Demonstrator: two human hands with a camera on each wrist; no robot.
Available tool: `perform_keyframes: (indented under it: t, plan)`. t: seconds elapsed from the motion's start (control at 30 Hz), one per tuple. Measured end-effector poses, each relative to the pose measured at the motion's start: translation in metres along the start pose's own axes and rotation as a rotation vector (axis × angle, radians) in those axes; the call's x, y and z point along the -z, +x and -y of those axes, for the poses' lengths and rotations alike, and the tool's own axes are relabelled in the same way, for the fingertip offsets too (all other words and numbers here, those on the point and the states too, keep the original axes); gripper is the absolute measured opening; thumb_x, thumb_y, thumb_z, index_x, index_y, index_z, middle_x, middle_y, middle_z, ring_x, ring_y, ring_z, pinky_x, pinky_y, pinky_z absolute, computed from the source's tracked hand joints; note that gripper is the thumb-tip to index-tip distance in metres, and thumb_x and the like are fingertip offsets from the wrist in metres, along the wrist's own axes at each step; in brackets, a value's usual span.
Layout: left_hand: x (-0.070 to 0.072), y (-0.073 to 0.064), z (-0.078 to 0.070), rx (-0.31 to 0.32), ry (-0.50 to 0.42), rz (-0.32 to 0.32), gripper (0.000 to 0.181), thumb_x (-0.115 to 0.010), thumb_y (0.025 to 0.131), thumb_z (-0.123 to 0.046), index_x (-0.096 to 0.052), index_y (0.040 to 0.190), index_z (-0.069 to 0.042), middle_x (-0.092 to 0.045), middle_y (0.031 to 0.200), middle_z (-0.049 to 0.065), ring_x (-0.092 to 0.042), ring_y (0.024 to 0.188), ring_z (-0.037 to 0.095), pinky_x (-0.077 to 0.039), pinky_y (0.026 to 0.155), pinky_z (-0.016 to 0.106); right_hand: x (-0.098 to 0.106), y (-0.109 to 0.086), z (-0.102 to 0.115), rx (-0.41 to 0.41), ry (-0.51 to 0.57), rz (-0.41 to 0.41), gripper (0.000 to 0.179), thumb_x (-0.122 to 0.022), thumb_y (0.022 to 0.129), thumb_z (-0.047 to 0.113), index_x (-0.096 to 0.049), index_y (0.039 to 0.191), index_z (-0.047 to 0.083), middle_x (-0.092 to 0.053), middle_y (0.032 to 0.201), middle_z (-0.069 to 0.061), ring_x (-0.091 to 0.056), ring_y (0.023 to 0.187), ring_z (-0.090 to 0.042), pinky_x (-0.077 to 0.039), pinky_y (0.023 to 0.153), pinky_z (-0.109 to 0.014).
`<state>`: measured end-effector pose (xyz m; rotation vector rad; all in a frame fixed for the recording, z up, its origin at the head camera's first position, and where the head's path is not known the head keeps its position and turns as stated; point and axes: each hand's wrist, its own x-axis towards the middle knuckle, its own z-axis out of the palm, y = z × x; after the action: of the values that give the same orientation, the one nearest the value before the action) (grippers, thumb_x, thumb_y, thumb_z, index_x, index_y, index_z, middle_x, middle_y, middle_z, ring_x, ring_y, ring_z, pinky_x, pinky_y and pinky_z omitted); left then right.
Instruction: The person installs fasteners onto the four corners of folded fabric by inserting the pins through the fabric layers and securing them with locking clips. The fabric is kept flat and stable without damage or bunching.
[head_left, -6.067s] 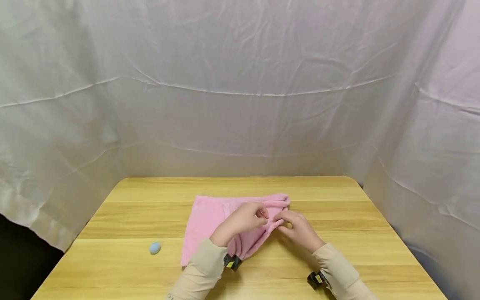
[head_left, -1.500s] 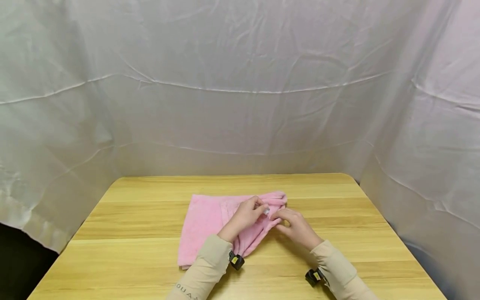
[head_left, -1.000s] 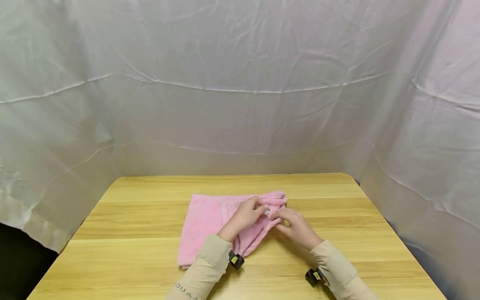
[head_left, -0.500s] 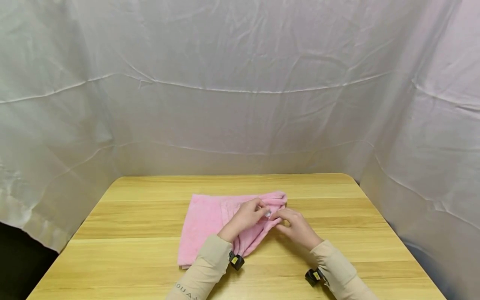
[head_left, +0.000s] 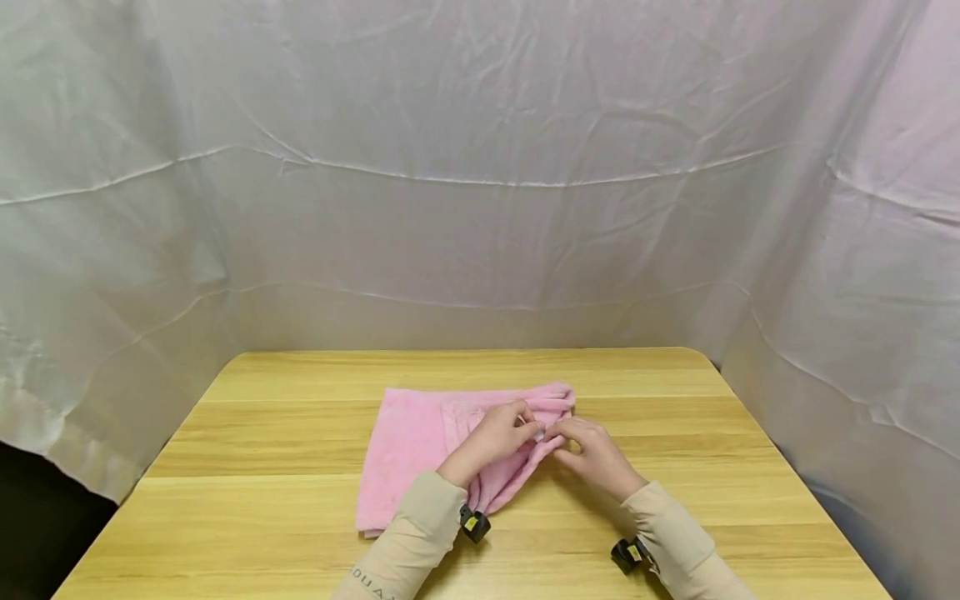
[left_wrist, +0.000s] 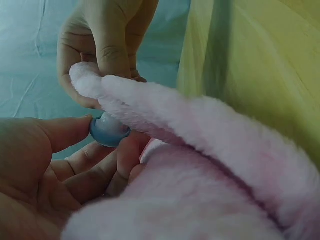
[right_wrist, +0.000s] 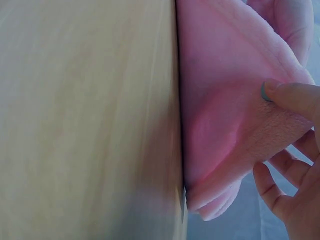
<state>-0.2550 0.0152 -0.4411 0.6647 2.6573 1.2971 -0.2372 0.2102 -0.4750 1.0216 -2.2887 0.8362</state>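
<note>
A pink plush cloth [head_left: 401,454], like a towel, lies folded on the wooden table, its right side gathered. My left hand [head_left: 491,437] reaches over it and pinches a small round blue-and-white piece [left_wrist: 108,131], with a blue cup-shaped shell and a whitish middle, between thumb and fingers. In the left wrist view this piece sits against the underside of the raised cloth edge. My right hand [head_left: 596,457] pinches that edge from the right, thumb [right_wrist: 280,95] on top of the cloth in the right wrist view. What lies inside the fold is hidden.
The pale wooden table [head_left: 247,533] spreads on all sides of the cloth. Grey-white curtains [head_left: 480,242] hang behind and at both sides. Each wrist carries a small black camera [head_left: 475,525].
The small blue round piece that lay on the table at the left is gone from there; my left hand now holds it at the cloth edge, slightly closer to the right hand.
</note>
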Motion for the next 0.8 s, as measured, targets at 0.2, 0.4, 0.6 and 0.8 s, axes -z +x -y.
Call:
perform_keyframes:
  t: [0.2,0.4,0.6,0.8]
  plan:
    - [0.001,-0.001,-0.001,0.011,0.011,-0.007,0.016,-0.06,0.096,-0.025,-0.061,0.088,-0.012,-0.068,0.083,0.003,-0.057,0.071,0.008,-0.047,0.064,0.022,0.001,0.001,0.0,0.003,0.018,0.008,0.021,-0.079,0.074,0.006,-0.071,0.092,0.014,-0.072,0.092,0.001,-0.066,0.085,-0.014,-0.055,0.08,-0.032]
    - [0.005,-0.004,-0.008,0.016,0.061,0.007,0.017,-0.059,0.097,-0.027,-0.066,0.092,-0.012,-0.066,0.081,-0.001,-0.056,0.07,0.008,-0.047,0.065,0.023,0.005,0.001,-0.002,0.032,0.022,0.025,0.021,-0.078,0.075,0.006,-0.071,0.094,0.014,-0.071,0.093,0.002,-0.066,0.087,-0.014,-0.055,0.08,-0.034]
    - [0.027,-0.015,-0.018,0.006,0.125,-0.025,0.02,-0.058,0.097,-0.027,-0.067,0.102,-0.01,-0.071,0.094,0.006,-0.062,0.08,0.014,-0.05,0.068,0.025,0.013,0.004,-0.003,0.035,0.006,0.093,0.023,-0.078,0.074,0.004,-0.07,0.094,0.014,-0.072,0.094,0.003,-0.067,0.09,-0.015,-0.055,0.083,-0.034]
    - [0.063,-0.031,-0.019,0.02,0.121,-0.091,0.019,-0.057,0.098,-0.027,-0.066,0.105,-0.011,-0.07,0.096,0.008,-0.064,0.086,0.019,-0.053,0.074,0.032,0.026,0.005,-0.004,0.025,-0.039,0.153,0.025,-0.078,0.073,0.0,-0.07,0.093,0.013,-0.072,0.093,0.001,-0.066,0.086,-0.013,-0.055,0.08,-0.033]
